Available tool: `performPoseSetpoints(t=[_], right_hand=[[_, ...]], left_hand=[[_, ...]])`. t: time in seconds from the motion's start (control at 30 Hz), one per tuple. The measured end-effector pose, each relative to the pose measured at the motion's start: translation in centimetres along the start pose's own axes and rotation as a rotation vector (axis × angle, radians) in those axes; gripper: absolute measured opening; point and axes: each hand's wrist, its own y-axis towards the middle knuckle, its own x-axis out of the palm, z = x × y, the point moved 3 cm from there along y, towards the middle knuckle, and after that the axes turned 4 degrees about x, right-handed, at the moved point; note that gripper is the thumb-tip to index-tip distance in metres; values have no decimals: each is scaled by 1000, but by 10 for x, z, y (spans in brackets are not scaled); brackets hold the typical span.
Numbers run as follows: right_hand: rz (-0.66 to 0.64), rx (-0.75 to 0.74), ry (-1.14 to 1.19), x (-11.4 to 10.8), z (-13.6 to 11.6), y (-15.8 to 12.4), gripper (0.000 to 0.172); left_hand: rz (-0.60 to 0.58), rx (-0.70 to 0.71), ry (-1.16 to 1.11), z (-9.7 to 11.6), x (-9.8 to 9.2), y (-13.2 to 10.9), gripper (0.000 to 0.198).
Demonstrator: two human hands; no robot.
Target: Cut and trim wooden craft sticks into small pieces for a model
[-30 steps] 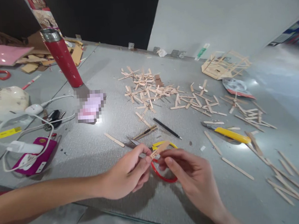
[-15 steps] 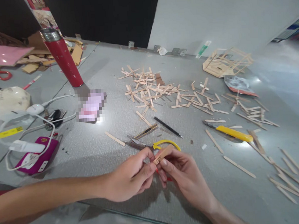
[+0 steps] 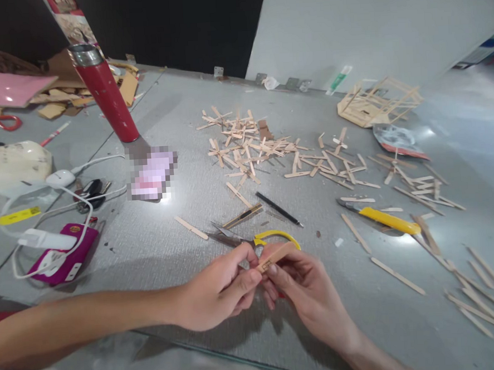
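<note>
Close to the table's near edge, my two hands meet around a short flat wooden stick point(image 3: 277, 255) with small dark marks on one face. My right hand point(image 3: 316, 292) pinches it between thumb and fingers. The thumb and fingers of my left hand point(image 3: 215, 293) are closed at its left end; the fingertips partly hide one another. Just beyond and below my hands lies a pair of scissors point(image 3: 278, 234) with a yellow handle loop, blades pointing left. A little red shows beneath my fingers. A dark pen-like tool point(image 3: 279, 208) and tweezers point(image 3: 243, 215) lie farther away.
Many loose and crossed wooden sticks point(image 3: 244, 143) cover the middle of the table point(image 3: 176, 117). A yellow utility knife point(image 3: 389, 221) lies right, blade showing. A stick frame point(image 3: 376, 105) stands behind. Left are a red bottle point(image 3: 107, 96), a phone point(image 3: 154, 175), cables and a purple device point(image 3: 81, 248).
Both hands keep their grip on the wooden stick, which has turned very slightly. The whole view has shifted a little; nothing on the table has moved.
</note>
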Motion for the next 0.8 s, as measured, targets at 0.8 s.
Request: performPoseSetpoints(t=[0.8], right_hand=[[125,-344,-1506,-56,-34,32,26]], left_hand=[[250,-166,442,12,-26,5,23]])
